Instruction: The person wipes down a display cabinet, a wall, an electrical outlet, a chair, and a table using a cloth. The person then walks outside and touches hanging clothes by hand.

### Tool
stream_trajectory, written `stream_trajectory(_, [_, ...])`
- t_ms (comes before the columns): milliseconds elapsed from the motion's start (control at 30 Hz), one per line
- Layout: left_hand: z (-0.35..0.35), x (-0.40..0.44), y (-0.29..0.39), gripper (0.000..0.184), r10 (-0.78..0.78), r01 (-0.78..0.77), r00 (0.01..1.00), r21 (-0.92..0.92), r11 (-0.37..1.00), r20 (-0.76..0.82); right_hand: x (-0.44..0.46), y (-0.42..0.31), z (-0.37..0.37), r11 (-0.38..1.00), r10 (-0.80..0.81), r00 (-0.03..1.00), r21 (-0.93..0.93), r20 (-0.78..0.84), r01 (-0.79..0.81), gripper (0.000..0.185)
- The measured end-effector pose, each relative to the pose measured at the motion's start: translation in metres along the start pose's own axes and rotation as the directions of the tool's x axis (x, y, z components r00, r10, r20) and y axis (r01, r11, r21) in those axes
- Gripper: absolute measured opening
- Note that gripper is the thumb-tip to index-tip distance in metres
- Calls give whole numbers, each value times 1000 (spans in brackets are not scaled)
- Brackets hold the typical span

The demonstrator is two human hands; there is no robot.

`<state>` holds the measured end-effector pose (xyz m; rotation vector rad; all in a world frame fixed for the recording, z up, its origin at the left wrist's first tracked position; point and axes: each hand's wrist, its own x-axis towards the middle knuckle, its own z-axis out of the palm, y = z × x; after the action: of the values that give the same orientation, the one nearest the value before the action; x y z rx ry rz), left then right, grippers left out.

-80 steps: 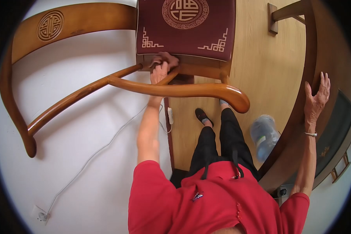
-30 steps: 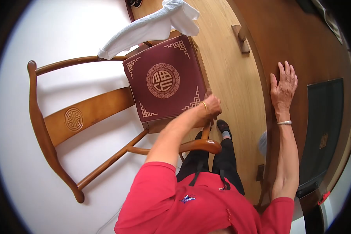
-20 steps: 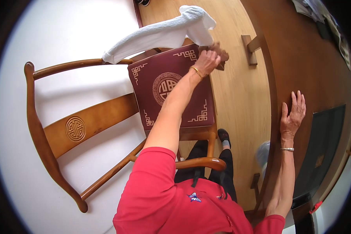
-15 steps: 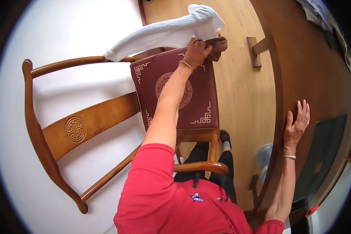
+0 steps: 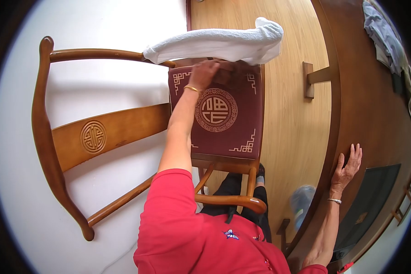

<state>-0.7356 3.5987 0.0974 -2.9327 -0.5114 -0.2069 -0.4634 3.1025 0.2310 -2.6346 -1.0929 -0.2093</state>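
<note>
My left hand (image 5: 204, 76), with a gold bracelet on the wrist, is closed on a brown cloth (image 5: 227, 73), blurred by motion. It is over the far left part of the dark red seat cushion (image 5: 246, 112) of a wooden chair (image 5: 75, 146). A white towel (image 5: 210, 42) hangs over the chair's far armrest, just beyond the cloth. My right hand (image 5: 347, 170), with a silver bracelet, lies with fingers apart on the brown wooden table (image 5: 365, 114) at the right and holds nothing.
The near armrest (image 5: 233, 200) curves in front of my body. A clear plastic bottle (image 5: 301, 203) stands on the wooden floor (image 5: 287, 132) by the table. Folded cloths (image 5: 382, 39) lie at the table's far end. A white wall (image 5: 105, 23) is behind the chair.
From the near chair frame, my left hand has moved to the far edge of the seat, then leftward along it with the brown cloth. My right hand stays on the table; the view has shifted.
</note>
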Motion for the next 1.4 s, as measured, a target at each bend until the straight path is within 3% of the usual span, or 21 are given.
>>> stream_trajectory(67, [-7,-26,-22,26,-321,287,919,168,943,227,0,1,0,1000,-11,1000,-1,-1,11,44])
stream_trajectory(100, [-6,-34,-25,26,-331,296,916,175,939,227,-1,1,0,1000,-15,1000,-4,-6,15,43])
stream_trajectory(167, [-13,-52,-39,24,-648,510,656,405,759,388,1,0,0,999,-41,999,16,-21,42,43])
stream_trajectory(233, [-32,-66,-40,25,-459,327,650,322,888,606,0,-1,-2,999,-32,999,-24,-10,31,43])
stream_trajectory(300, [-49,-65,-42,23,-336,469,503,75,880,797,-1,4,1,998,-45,999,-35,-24,44,43])
stream_trajectory(333, [-37,-64,-49,24,-205,416,530,-42,908,823,-2,5,2,998,-44,999,-52,-22,43,43])
stream_trajectory(367, [-73,-50,-46,24,-115,333,616,-125,935,780,-2,7,4,997,-42,999,-70,-19,41,44])
stream_trajectory(433, [-138,-27,-42,20,-167,360,777,-212,908,607,-3,9,7,996,-54,998,-68,-35,51,44])
stream_trajectory(467, [-190,-8,-35,20,-231,332,769,-65,941,596,-4,10,8,994,-46,999,-99,-29,43,45])
stream_trajectory(567, [-279,14,-57,22,-305,341,873,-28,940,380,-6,13,11,994,-49,998,-103,-49,44,45])
stream_trajectory(733, [-459,21,-111,21,-521,499,853,321,804,-23,-6,14,15,991,-24,999,-132,-40,19,45])
stream_trajectory(833, [-527,12,-145,25,-602,675,733,446,588,-317,-9,16,18,987,3,1000,-161,-19,-6,46])
stream_trajectory(933, [-536,-2,-191,27,-631,724,674,511,463,-383,-9,16,18,988,-3,1000,-157,-27,-2,46])
stream_trajectory(1000, [-510,-12,-217,43,-691,711,697,313,630,-192,-10,16,15,988,6,1000,-152,-26,-10,46])
stream_trajectory(1033, [-493,-12,-231,47,-741,731,671,182,657,-18,-9,13,14,989,11,1000,-147,-19,-14,45])
stream_trajectory(1067, [-488,-13,-209,51,-770,755,638,187,628,9,-8,10,14,987,29,999,-156,-34,-34,45])
stream_trajectory(1167, [-447,-17,-240,54,-611,650,757,170,741,-233,-5,-2,-6,999,-11,999,-42,-36,9,46])
stream_trajectory(1200, [-452,-4,-228,57,-703,725,688,216,654,-179,-7,4,1,999,6,999,-46,-45,-8,47])
stream_trajectory(1233, [-434,-19,-270,60,-224,171,973,819,548,-53,-9,8,7,998,26,999,-51,-28,-28,48])
stream_trajectory(1267, [-434,-5,-259,62,-577,609,789,395,688,-210,-10,9,9,998,29,999,-46,-33,-31,49])
stream_trajectory(1400, [-434,5,-258,73,-669,724,690,247,644,-277,-10,5,4,999,47,999,5,-21,-47,51])
